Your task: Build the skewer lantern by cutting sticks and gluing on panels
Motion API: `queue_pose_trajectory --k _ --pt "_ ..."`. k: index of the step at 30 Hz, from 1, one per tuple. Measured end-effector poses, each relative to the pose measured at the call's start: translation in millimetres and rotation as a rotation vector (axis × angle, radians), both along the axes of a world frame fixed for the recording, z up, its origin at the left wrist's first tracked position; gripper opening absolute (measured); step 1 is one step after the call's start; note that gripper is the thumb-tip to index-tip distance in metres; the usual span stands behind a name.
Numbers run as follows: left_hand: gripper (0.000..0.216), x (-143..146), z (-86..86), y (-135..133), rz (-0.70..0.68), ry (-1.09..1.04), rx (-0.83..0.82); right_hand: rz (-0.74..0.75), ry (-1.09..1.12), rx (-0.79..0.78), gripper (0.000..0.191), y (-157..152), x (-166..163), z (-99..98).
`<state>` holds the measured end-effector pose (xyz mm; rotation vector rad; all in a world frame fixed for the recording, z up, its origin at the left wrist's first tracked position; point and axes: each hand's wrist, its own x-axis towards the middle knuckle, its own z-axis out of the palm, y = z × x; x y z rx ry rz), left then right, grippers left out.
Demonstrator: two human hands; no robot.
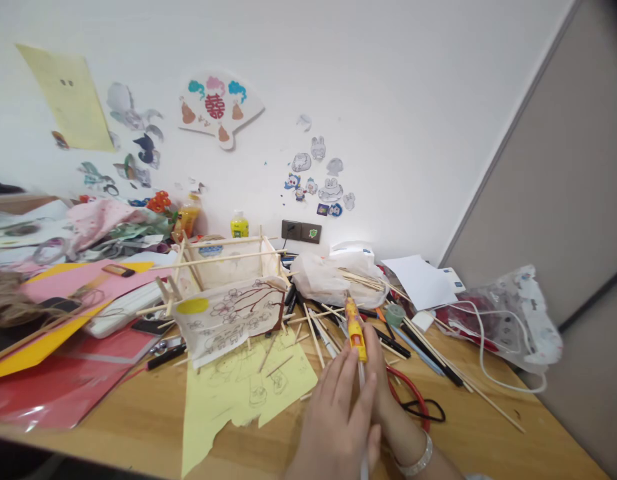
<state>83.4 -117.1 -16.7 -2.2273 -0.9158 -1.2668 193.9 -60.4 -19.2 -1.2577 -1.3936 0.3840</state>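
Observation:
Both my hands meet low in the middle of the view, around a yellow glue gun (355,328) whose nozzle points away from me over the wooden table (138,427). My left hand (333,413) lies over the gun's rear, fingers together and pressed on it. My right hand (388,400), with a pale bracelet at the wrist, grips the gun from the right and is partly hidden by the left hand. Just left of the gun stands a lantern frame (228,280) of thin wooden sticks with blossom-painted paper on its front.
A yellow sheet with pencil sketches (243,393) lies before the frame. Loose sticks, pens and a red cable (413,400) clutter the table around the hands. Plastic bags (508,320) and a white cable lie right; red and pink sheets (63,373) lie left. A wall with stickers stands behind.

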Motion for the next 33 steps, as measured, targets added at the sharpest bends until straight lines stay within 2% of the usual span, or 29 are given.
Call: queue_pose_trajectory --k 3,7,12,17,22,27,33 --pt "0.063 0.8 -5.9 -1.1 -0.026 -0.084 -0.084 0.000 -0.025 -0.036 0.018 -2.3 -1.8 7.6" --pt "0.063 -3.7 -4.9 -2.5 -0.088 -0.085 -0.185 -0.002 -0.059 -0.035 0.012 -5.0 -4.6 12.3" --pt "0.065 -8.6 0.7 -0.2 -0.139 -0.089 -0.174 -0.001 -0.092 -0.083 0.008 -3.5 -7.3 13.2" --pt "0.061 -14.1 5.7 -0.3 -0.170 -0.038 -0.257 -0.058 -0.128 -0.102 0.010 -4.3 -6.9 15.7" --pt "0.062 -18.9 3.6 4.9 -0.242 -0.110 -0.255 -0.089 -0.125 -0.079 0.009 -5.1 -7.8 14.4" --pt "0.054 -13.0 -0.8 8.9 -0.156 -0.192 -0.267 -0.104 -0.092 -0.050 0.004 -9.2 -10.9 18.2" --pt "0.045 -0.1 -3.5 10.6 -0.029 -0.176 -0.241 -0.164 -0.205 -0.081 0.002 -9.9 -10.0 21.4"
